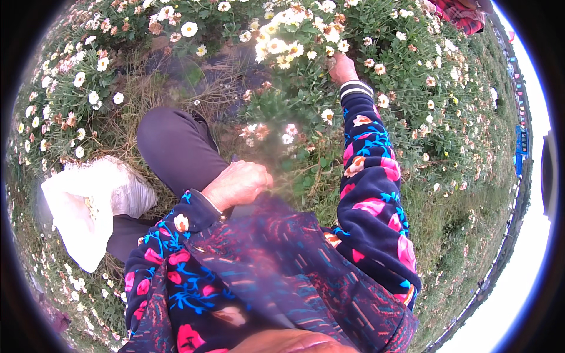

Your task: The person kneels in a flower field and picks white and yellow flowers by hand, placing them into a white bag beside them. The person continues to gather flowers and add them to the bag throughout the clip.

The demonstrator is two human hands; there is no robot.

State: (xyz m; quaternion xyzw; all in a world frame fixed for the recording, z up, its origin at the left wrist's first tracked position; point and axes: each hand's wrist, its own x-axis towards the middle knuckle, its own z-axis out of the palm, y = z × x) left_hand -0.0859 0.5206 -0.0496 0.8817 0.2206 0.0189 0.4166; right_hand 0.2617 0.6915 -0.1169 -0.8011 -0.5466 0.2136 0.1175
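Observation:
My right hand (343, 69) reaches forward into a clump of white chrysanthemum-like flowers (289, 46) with yellow centres. Its fingertips are partly hidden by blooms and leaves, so their grip cannot be made out. Closer to my body, my left hand (240, 182) is curled with its back up, beside my bent knee in dark trousers (176, 145). The edge of a dark patterned garment (265, 234) lies just below it. Whether anything is inside those curled fingers is hidden. A white sack (84, 212) stands by my leg at the left, its mouth spread, with some small flower heads visible.
Dense flower plants (423, 88) surround me, many blooms browned or pinkish. Dark ground sheet (225, 66) and dry stems (212, 92) show between rows. Another person's red plaid clothing (463, 15) appears at upper right. A blue vehicle or structure (521, 148) stands far off.

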